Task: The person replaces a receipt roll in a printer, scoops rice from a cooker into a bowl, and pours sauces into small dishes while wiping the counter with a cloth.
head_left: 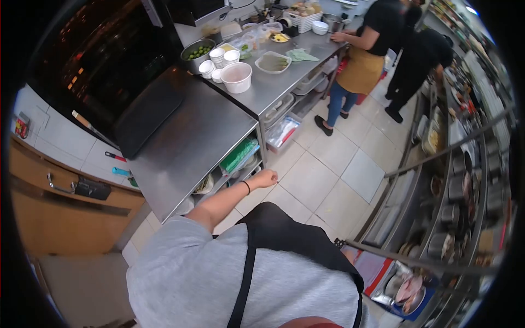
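My left hand reaches forward over the tiled floor, a dark band round its wrist. Its fingers are curled in, and I see nothing held in them. It is nearest the shelf under the steel counter, where a green bag lies. On my right, a bit of skin shows past the black apron; the fingers of my right hand are hidden. Close to that side are a red-edged tray and a blue tray bearing metal bowls, one with raw-looking pink food.
A steel counter runs along the left, with a white tub, stacked cups and a pot of limes further on. Two people stand ahead. Shelves with pans line the right. Tiled floor lies between.
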`<state>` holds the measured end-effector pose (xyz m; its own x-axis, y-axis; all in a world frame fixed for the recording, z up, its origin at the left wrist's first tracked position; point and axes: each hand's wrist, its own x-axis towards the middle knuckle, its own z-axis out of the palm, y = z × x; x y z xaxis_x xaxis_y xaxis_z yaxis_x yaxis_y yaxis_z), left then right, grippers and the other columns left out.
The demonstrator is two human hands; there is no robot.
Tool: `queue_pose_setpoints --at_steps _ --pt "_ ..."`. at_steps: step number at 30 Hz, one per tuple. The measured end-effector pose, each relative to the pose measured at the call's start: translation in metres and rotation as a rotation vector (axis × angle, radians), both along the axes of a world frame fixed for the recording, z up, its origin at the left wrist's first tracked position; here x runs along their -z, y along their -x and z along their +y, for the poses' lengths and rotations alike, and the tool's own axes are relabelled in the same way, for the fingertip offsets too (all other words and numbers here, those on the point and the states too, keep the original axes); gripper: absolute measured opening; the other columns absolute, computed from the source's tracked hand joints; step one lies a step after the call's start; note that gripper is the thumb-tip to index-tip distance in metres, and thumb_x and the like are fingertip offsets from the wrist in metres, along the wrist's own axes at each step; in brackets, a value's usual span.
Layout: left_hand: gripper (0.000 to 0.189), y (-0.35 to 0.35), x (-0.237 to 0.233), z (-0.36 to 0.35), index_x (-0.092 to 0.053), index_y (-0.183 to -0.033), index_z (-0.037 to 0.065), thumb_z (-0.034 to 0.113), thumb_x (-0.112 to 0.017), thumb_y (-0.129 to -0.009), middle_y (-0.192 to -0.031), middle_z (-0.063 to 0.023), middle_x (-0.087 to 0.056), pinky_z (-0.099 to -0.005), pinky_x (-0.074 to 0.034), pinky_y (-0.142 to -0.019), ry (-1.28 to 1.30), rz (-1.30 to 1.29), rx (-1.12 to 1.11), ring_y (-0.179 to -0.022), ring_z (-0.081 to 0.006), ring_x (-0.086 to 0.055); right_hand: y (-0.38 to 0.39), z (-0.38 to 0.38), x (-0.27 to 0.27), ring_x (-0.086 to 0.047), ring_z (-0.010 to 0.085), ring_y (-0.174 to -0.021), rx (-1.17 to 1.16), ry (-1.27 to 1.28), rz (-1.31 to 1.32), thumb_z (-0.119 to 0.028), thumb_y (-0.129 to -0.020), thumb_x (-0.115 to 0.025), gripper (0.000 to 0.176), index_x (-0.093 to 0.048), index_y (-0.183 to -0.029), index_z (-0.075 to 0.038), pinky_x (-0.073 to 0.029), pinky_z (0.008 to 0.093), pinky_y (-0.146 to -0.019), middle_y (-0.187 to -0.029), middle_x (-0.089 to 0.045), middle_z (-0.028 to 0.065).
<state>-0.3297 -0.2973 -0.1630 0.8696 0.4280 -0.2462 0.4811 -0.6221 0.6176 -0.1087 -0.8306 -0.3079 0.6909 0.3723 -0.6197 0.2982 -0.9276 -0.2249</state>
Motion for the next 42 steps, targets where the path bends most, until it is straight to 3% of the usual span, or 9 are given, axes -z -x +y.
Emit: queue_pose_setpoints --at_steps 5,10,16,22,29,32,36,38,42 --pt "0.026 -0.026 -0.102 0.108 -0.065 -0.077 0.005 0.03 -0.063 -0.071 -0.07 -0.0093 -0.064 -0.0327 -0.046 -0.06 0.143 0.152 0.225 -0.064 -0.0193 -0.06 -0.192 0.189 -0.051 -0.061 0.0303 -0.085 0.076 -0.291 -0.239 -0.031 -0.076 -0.058 0.035 -0.063 -0.096 -0.003 -0.047 0.0374 -0.076 -0.088 -0.064 0.0178" --pt "0.028 -0.048 -0.139 0.2 -0.066 -0.086 0.005 0.031 -0.063 -0.076 -0.066 -0.0045 -0.06 -0.0292 -0.044 -0.057 0.306 0.496 0.215 -0.06 -0.0134 -0.054 -0.245 0.364 -0.084 -0.063 0.0248 -0.08 0.019 -0.482 -0.183 -0.027 -0.079 -0.059 0.03 -0.063 -0.097 -0.003 -0.048 0.0335 -0.071 -0.086 -0.065 0.0161" --pt "0.03 -0.146 -0.135 0.22 -0.063 -0.096 0.005 0.032 -0.06 -0.082 -0.075 -0.0009 -0.061 -0.0237 -0.044 -0.06 0.581 0.051 -0.034 -0.066 -0.0091 -0.053 -0.213 0.547 -0.15 -0.063 0.0222 -0.08 -0.324 -0.749 0.038 -0.021 -0.079 -0.061 0.028 -0.062 -0.099 -0.002 -0.048 0.032 -0.073 -0.087 -0.065 0.0147" --pt "0.027 -0.19 -0.139 0.255 -0.061 -0.097 0.003 0.026 -0.059 -0.083 -0.085 -0.0071 -0.063 -0.0253 -0.046 -0.069 0.314 -0.299 -0.112 -0.075 -0.0144 -0.057 -0.25 0.723 -0.237 -0.061 0.0271 -0.082 -0.749 -1.031 -0.039 -0.012 -0.077 -0.061 0.016 -0.065 -0.089 -0.002 -0.047 0.0317 -0.075 -0.086 -0.064 0.0132" --pt "0.026 -0.193 -0.129 0.281 -0.063 -0.095 0.003 0.026 -0.057 -0.084 -0.083 -0.0034 -0.063 -0.0232 -0.045 -0.068 0.601 -0.45 -1.001 -0.075 -0.0101 -0.057 -0.315 0.937 -0.272 -0.059 0.0308 -0.085 -1.22 -1.376 -0.597 -0.003 -0.069 -0.059 0.02 -0.066 -0.086 -0.008 -0.047 0.0375 -0.076 -0.086 -0.063 0.0145" --pt "0.028 -0.215 -0.14 0.285 -0.062 -0.096 0.001 0.025 -0.053 -0.087 -0.087 -0.0046 -0.063 -0.0241 -0.045 -0.069 0.625 -0.503 -1.165 -0.078 -0.0103 -0.057 -0.32 1.01 -0.252 -0.059 0.0318 -0.082 -1.43 -1.088 -0.2 -0.002 -0.068 -0.055 0.022 -0.067 -0.085 -0.009 -0.048 0.0387 -0.074 -0.085 -0.063 0.0154" --pt "0.028 -0.243 -0.138 0.282 -0.062 -0.095 0.0 0.025 -0.055 -0.086 -0.083 -0.0041 -0.063 -0.0225 -0.044 -0.065 0.575 -0.618 -1.436 -0.072 -0.0093 -0.056 -0.275 1.113 -0.243 -0.061 0.031 -0.075 -1.511 -1.124 -0.367 -0.006 -0.069 -0.051 0.018 -0.067 -0.078 -0.008 -0.05 0.0371 -0.067 -0.084 -0.064 0.0139" --pt "0.03 -0.256 -0.133 0.281 -0.059 -0.102 -0.002 0.023 -0.056 -0.085 -0.087 -0.0066 -0.062 -0.023 -0.046 -0.068 0.569 -0.671 -1.585 -0.075 -0.0112 -0.058 -0.245 1.146 -0.244 -0.056 0.0328 -0.095 -1.563 -0.716 -0.211 -0.012 -0.079 -0.051 0.03 -0.059 -0.107 -0.009 -0.044 0.0435 -0.081 -0.102 -0.059 0.0181" --pt "0.04 -0.282 -0.137 0.287 -0.046 -0.12 -0.003 0.017 -0.054 -0.086 -0.095 -0.0114 -0.06 -0.0261 -0.048 -0.074 0.643 -0.801 -1.732 -0.082 -0.0161 -0.06 -0.233 1.116 -0.21 -0.043 0.0339 -0.116 -1.545 -1.022 -0.354 -0.024 -0.085 -0.048 0.036 -0.05 -0.12 -0.014 -0.033 0.0516 -0.094 -0.123 -0.048 0.0156"
